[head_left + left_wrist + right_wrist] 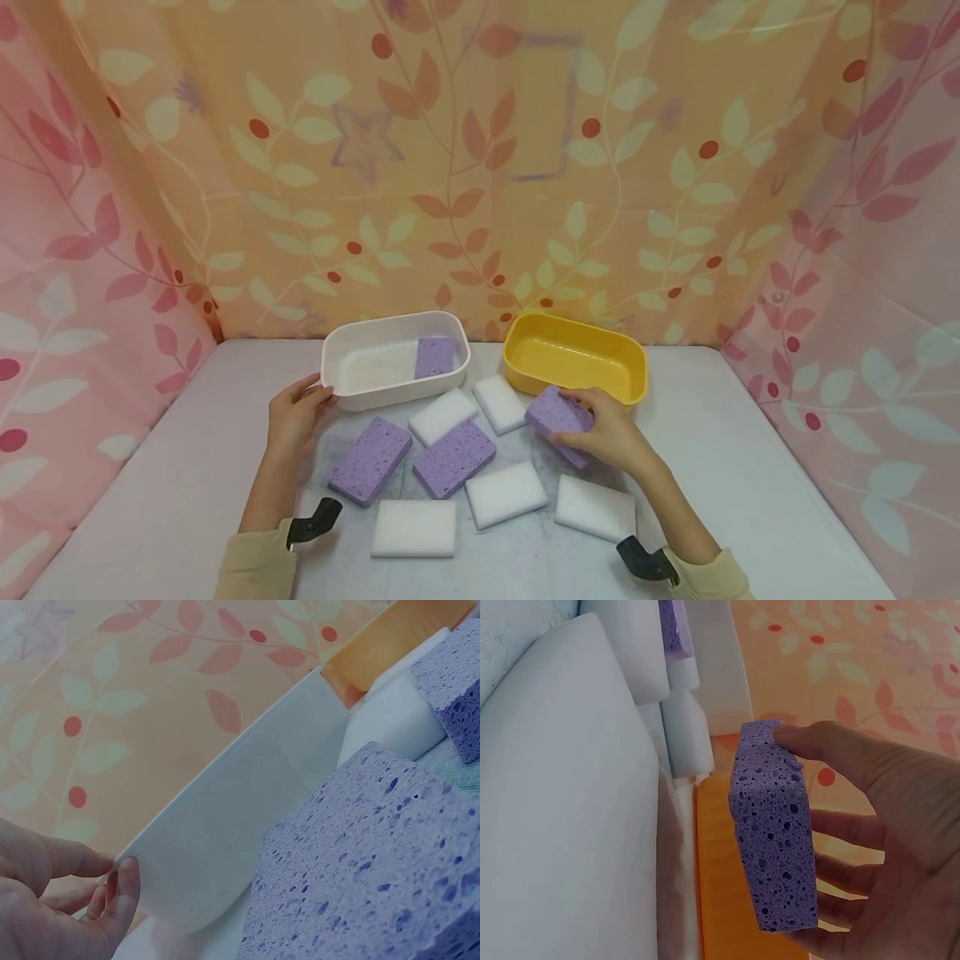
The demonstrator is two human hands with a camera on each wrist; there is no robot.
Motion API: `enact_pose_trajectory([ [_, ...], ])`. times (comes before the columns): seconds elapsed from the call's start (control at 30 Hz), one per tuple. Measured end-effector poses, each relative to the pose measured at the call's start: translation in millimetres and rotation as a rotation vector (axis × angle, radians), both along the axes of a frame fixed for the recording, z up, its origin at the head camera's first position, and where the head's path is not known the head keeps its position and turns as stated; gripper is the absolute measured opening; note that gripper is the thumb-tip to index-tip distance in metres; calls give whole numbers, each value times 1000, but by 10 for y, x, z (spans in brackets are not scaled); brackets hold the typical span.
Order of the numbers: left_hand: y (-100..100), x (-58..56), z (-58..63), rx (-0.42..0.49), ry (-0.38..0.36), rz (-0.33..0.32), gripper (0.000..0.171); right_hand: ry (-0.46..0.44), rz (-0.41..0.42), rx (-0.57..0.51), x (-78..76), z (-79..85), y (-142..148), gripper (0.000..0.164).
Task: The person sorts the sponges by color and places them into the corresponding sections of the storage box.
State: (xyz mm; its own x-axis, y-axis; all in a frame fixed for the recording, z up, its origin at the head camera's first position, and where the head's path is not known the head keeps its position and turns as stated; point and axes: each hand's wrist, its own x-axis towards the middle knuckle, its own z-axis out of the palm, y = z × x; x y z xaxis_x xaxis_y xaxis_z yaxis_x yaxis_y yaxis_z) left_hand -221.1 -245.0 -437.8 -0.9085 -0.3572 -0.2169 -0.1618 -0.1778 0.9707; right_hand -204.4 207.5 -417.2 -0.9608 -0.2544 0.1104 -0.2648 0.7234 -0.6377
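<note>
My left hand (298, 414) pinches the near left rim of a white plastic tub (397, 388); the left wrist view shows thumb and fingers on that rim. One purple sponge (434, 357) lies inside the tub, at its right end. In my right hand (609, 429) is another purple sponge (558, 423), gripped between thumb and fingers and tilted, just in front of a yellow tub (573, 354). In the right wrist view the held sponge (772, 832) hangs clear of the things around it. Two more purple sponges (371, 461) (454, 459) lie between the hands.
Several white foam sponges lie about the table, among them one at the front (413, 529), one in the middle (506, 496) and one at the right (596, 508). A leaf-patterned curtain (450, 167) hangs behind the tubs and down both sides of the white table (187, 467).
</note>
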Motion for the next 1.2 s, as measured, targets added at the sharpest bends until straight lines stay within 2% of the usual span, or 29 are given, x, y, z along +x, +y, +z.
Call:
enact_pose_trajectory([
  [0.53, 28, 19, 43, 1, 14, 3, 58, 66, 11, 9, -17, 53, -46, 70],
  [0.87, 36, 27, 32, 16, 33, 2, 58, 55, 23, 17, -57, 125, -91, 70],
  [1.2, 26, 18, 32, 13, 6, 8, 58, 76, 28, 21, -114, 223, -155, 70],
])
